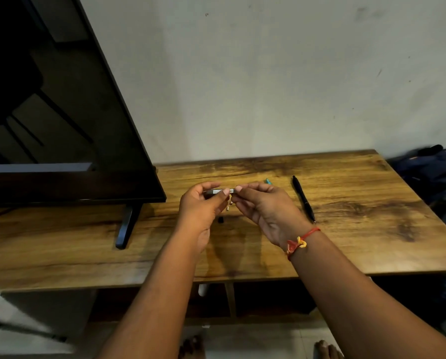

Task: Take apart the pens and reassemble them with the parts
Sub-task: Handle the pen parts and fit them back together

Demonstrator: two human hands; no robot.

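Note:
Both hands meet above the middle of the wooden table (pixel 346 229) and hold a grey pen barrel (pixel 218 191) level between them. My left hand (pixel 202 206) pinches its left part and my right hand (pixel 266 206) grips its right end. A small pale part (pixel 229 204) shows just below the barrel between the fingers. A whole black pen (pixel 304 199) lies on the table to the right of my right hand. A teal pen piece (pixel 268 181) peeks out behind my right hand. A small black piece (pixel 220 219) lies on the table under the hands.
A large dark TV screen (pixel 61 112) stands at the left on a black foot (pixel 126 226). A wall runs behind the table. A dark bag (pixel 434 172) lies off the table's right end. Shelves show below the front edge.

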